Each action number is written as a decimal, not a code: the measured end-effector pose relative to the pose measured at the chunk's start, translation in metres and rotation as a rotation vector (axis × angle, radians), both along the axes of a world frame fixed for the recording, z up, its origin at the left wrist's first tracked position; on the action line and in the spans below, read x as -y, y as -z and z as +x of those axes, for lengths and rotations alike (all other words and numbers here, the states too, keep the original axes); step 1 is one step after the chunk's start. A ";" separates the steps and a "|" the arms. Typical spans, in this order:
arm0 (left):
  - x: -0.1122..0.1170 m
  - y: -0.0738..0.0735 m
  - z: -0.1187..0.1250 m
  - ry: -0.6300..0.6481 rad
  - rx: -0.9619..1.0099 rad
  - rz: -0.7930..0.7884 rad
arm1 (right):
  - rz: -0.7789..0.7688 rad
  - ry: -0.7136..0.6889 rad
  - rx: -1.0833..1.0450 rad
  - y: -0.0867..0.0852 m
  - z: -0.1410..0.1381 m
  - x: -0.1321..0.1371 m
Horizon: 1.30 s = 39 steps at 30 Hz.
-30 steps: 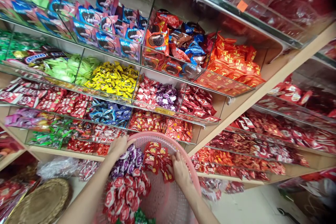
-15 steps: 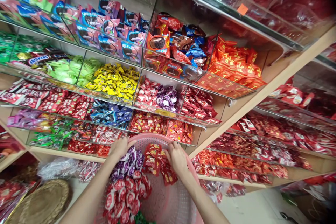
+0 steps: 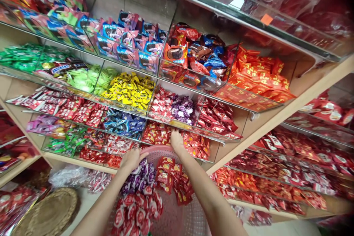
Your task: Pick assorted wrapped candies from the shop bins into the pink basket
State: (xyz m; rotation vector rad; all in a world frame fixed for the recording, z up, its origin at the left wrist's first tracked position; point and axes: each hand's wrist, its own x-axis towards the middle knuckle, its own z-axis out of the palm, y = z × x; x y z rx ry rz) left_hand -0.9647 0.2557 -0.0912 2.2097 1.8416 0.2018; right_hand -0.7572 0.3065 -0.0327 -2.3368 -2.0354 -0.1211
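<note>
My left hand is closed on the rim of a pink plastic basket. Inside it lie purple-wrapped candies, red-and-white wrapped candies and small red packets. Beyond the basket's far rim, my right hand reaches into a low shelf compartment. It is at the border between dark red packets and lighter red packets. The right fingertips are blurred among the packets, so what they hold, if anything, does not show.
Clear-fronted shelves rise ahead with yellow candies, blue cookie packs and orange packets. A wooden upright divides them from more red sweets on the right. A round woven lid lies at lower left, beside plastic bags.
My right hand has moved from the red packets inside the basket, forward over the rim, into the shelf compartment. My left hand stays on the rim. The view has shifted slightly.
</note>
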 end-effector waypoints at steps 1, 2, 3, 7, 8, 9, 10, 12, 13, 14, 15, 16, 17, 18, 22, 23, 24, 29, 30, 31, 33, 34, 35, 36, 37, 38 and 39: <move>0.000 0.000 0.000 0.003 0.002 0.000 | -0.014 0.011 0.008 0.001 0.000 -0.004; 0.001 -0.001 0.000 0.006 0.002 0.000 | -0.029 0.016 0.014 0.003 0.000 -0.007; 0.001 -0.002 0.000 0.008 0.002 0.000 | -0.043 0.019 0.019 0.005 0.001 -0.009; 0.003 -0.007 0.001 -0.001 -0.001 -0.010 | -0.065 0.019 0.040 0.012 0.001 -0.011; 0.003 -0.009 0.001 -0.002 0.001 -0.016 | -0.064 0.018 0.045 0.013 0.001 -0.011; 0.004 -0.009 0.001 -0.003 0.003 -0.025 | -0.062 0.016 0.050 0.013 0.001 -0.010; 0.004 -0.010 0.002 -0.003 0.005 -0.033 | -0.059 0.013 0.054 0.013 0.000 -0.009; 0.003 -0.011 0.002 -0.009 0.008 -0.046 | -0.050 0.007 0.061 0.010 0.000 -0.005; 0.003 -0.010 0.002 -0.013 0.009 -0.049 | -0.044 0.002 0.064 0.007 -0.001 -0.002; 0.003 -0.010 0.002 -0.015 0.008 -0.049 | -0.036 -0.004 0.066 0.004 -0.001 0.002; 0.002 -0.010 0.002 -0.016 0.006 -0.047 | -0.025 -0.015 0.069 0.001 -0.001 0.007; 0.002 -0.009 0.002 -0.014 0.003 -0.042 | -0.011 -0.027 0.071 -0.003 -0.001 0.013; 0.002 -0.009 0.002 -0.009 0.000 -0.037 | 0.003 -0.039 0.077 -0.006 0.000 0.019; 0.002 -0.009 0.002 -0.007 -0.003 -0.032 | 0.023 -0.050 0.081 -0.009 0.001 0.025; 0.002 -0.009 0.001 -0.007 0.002 -0.028 | 0.178 -0.157 -0.032 -0.016 0.012 0.047; 0.002 -0.010 0.001 -0.012 0.004 -0.030 | 0.226 -0.206 -0.102 -0.015 0.016 0.051; 0.002 -0.009 0.001 -0.013 0.006 -0.033 | 0.271 -0.258 -0.179 -0.014 0.020 0.053; 0.001 -0.007 0.000 0.002 0.007 -0.028 | 0.392 -0.423 -0.434 -0.006 0.034 0.058; 0.000 -0.006 0.000 0.004 0.004 -0.024 | 0.401 -0.439 -0.460 -0.005 0.035 0.058; 0.000 -0.005 0.000 0.005 -0.001 -0.021 | 0.405 -0.453 -0.481 -0.004 0.036 0.059; 0.000 -0.005 0.000 0.008 -0.010 -0.022 | 0.409 -0.475 -0.505 -0.003 0.036 0.060; 0.000 -0.005 0.000 0.008 -0.014 -0.023 | 0.410 -0.483 -0.509 -0.003 0.035 0.061; 0.000 -0.005 0.000 0.008 -0.016 -0.022 | 0.410 -0.488 -0.507 -0.003 0.035 0.062; 0.000 -0.006 0.000 0.009 -0.017 -0.022 | 0.409 -0.491 -0.501 -0.004 0.035 0.063; 0.001 -0.007 0.000 0.009 -0.018 -0.023 | 0.407 -0.489 -0.492 -0.004 0.036 0.064; 0.001 -0.007 0.000 0.009 -0.018 -0.025 | 0.404 -0.484 -0.484 -0.004 0.036 0.065; 0.001 -0.008 0.000 0.010 -0.017 -0.028 | 0.401 -0.480 -0.477 -0.004 0.037 0.066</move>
